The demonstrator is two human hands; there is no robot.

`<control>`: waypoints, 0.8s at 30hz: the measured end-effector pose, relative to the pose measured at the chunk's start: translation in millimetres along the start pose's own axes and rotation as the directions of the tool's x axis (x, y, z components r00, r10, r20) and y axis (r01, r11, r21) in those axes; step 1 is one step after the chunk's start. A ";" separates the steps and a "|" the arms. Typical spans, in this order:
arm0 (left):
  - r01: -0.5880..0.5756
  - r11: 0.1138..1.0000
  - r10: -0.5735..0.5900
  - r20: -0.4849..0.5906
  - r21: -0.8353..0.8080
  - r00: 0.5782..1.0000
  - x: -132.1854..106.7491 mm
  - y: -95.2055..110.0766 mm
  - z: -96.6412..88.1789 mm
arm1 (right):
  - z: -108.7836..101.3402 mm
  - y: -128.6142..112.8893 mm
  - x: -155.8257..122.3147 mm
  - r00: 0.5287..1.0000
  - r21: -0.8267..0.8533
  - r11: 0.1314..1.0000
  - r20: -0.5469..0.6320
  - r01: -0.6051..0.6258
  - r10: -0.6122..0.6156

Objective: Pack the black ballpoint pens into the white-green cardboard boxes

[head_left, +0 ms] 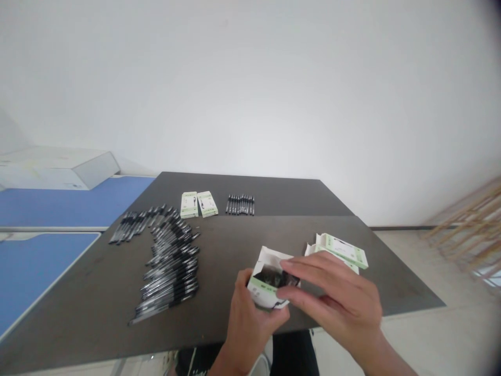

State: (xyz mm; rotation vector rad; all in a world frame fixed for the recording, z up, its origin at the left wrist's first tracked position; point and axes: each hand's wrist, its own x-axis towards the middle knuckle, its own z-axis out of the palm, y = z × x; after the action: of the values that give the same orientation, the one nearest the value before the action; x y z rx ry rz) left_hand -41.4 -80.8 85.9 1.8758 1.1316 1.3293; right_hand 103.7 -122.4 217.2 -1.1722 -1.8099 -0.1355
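My left hand (250,318) grips a small white and green pen box (265,282) from below, its flap open toward me, with dark pens showing inside. My right hand (332,300) rests on the box's right side, fingers curled with the tips at its open mouth. Both hands are above the near edge of the dark table (235,240). Just beyond my right hand lie opened white and green boxes (341,251).
A long heap of black pens (168,261) spreads over the table's left half. Two closed green and white boxes (198,204) and a short row of pens (240,204) lie at the far edge. Blue tables (58,209) stand to the left, wooden slats (469,224) to the right.
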 end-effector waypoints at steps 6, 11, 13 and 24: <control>-0.016 1.000 0.015 -0.046 -0.019 0.999 2.2 -0.2 1.7 | -6.1 0.6 -3.0 1.000 -0.064 0.998 0.021 0.014 -0.013; -0.037 0.998 0.034 -0.056 -0.048 0.998 1.4 -0.8 1.9 | -10.7 1.5 -18.2 0.989 -0.064 0.996 -0.136 0.057 -0.065; -0.048 0.998 0.044 -0.078 -0.044 0.996 -0.1 -4.2 4.3 | -10.5 6.9 -29.1 0.965 -0.043 0.997 -0.253 0.060 -0.069; -0.031 0.995 0.055 -0.253 0.097 0.966 2.1 -44.5 4.1 | 42.4 124.2 -75.6 0.847 -0.104 0.847 -0.188 -0.521 0.497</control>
State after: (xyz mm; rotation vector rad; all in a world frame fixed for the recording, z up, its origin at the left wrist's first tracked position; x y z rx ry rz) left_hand -51.1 -57.5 48.9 1.8401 1.3061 1.6051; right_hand 178.2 -82.8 91.3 -1.6692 -1.3136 -0.0506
